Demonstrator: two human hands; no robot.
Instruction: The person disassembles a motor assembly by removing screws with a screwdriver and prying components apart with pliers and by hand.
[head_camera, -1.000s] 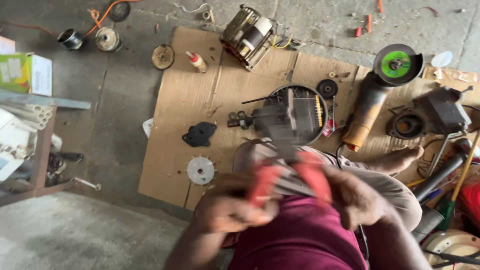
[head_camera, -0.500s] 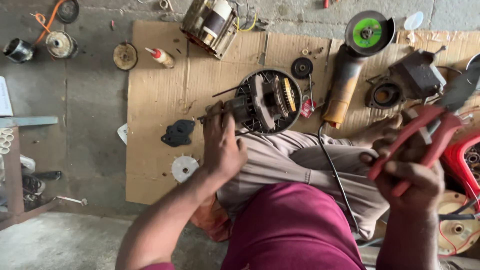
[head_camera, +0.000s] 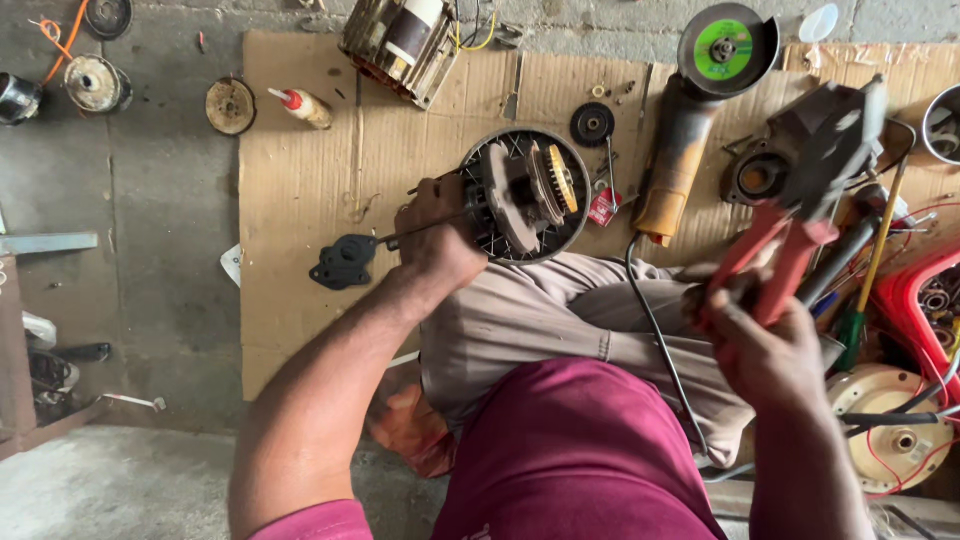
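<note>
1. Motor assembly (head_camera: 525, 195): round, dark, with an open wire guard and a brass-coloured gear on its face; it lies on the cardboard sheet (head_camera: 300, 190) just beyond the person's knees. Its casing is already open, with loose parts lying around it, so the dismantling looks partly done (how much remains cannot be told).
2. Left hand (head_camera: 435, 235): fingers curled and pressed against the motor's left rim, a thin rod passing under them.
3. Right hand (head_camera: 765, 340): fingers closed around the red handles of a large plier-type tool (head_camera: 800, 190), held in the air well to the right of the motor, its dark head pointing up and away.
4. Angle grinder (head_camera: 700, 110): yellow body, green-labelled disc, lying right of the motor.
5. Black gasket plate (head_camera: 342, 262): flat on the cardboard, left of the hand.
6. Small pulley wheel (head_camera: 592, 124): just above the motor.
7. Surface and room: cardboard spread over a rough concrete floor (head_camera: 150, 220), with coils, a glue bottle (head_camera: 303, 106) and screwdrivers scattered about.
</note>
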